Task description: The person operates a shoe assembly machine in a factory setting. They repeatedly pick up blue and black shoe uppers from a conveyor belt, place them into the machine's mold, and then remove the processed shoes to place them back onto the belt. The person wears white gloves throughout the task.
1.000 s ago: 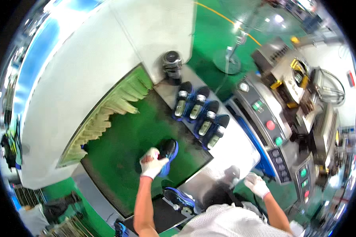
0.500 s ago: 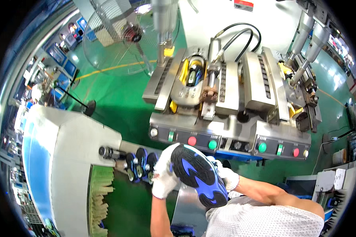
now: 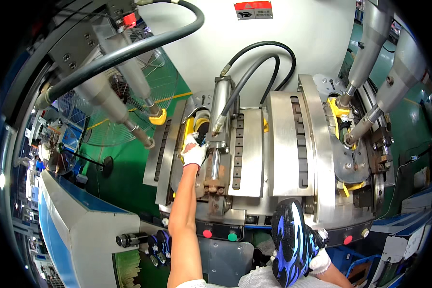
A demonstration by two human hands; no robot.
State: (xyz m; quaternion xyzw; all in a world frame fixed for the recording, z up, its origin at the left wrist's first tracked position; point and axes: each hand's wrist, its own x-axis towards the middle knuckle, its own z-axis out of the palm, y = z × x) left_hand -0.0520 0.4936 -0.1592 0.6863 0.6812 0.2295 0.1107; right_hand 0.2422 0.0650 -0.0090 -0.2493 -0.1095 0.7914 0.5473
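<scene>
My left hand [image 3: 194, 152], in a white glove, reaches into the left station of the press. Its fingers are bent round the near end of a dark shoe [image 3: 203, 130] seated there between yellow pads [image 3: 189, 128]; the fingertips are partly hidden. Close to my body, my right hand [image 3: 320, 262], also gloved, is closed on a second shoe [image 3: 288, 233]. That black sports shoe with blue and purple markings is held upright, toe up, its sole facing left.
Steel blocks [image 3: 252, 153] and a hydraulic cylinder [image 3: 221, 98] flank the left station. Thick metal rods [image 3: 129, 122] hang above it. Coloured push buttons [image 3: 232, 236] line the front panel. More shoes [image 3: 159, 247] lie at lower left beside a grey-white machine [image 3: 89, 221].
My left hand has let go of the held shoe and reached forward into the left station. The right hand now holds that shoe alone, farther right and turned upright. The view has shifted toward the press.
</scene>
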